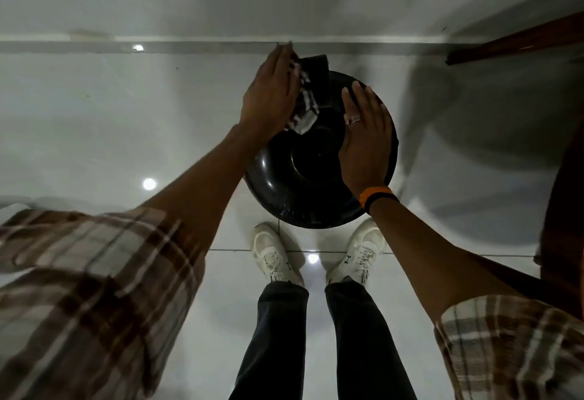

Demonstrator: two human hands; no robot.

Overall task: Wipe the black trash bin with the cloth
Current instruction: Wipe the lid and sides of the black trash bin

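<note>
The round glossy black plastic trash bin stood on the pale tiled floor, directly beneath both hands. The right hand lay flat and open on the lid, fingers spread, steadying it. Beyond it, the left hand was clamped on the checked grey-and-white cloth, pressed against the far upper rim. Wiping appeared under way; the near lid and sides probably remained.

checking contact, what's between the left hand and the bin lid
In the head view, the checked cloth lies between the left hand and the black trash bin lid; the right hand rests bare on it.
</note>
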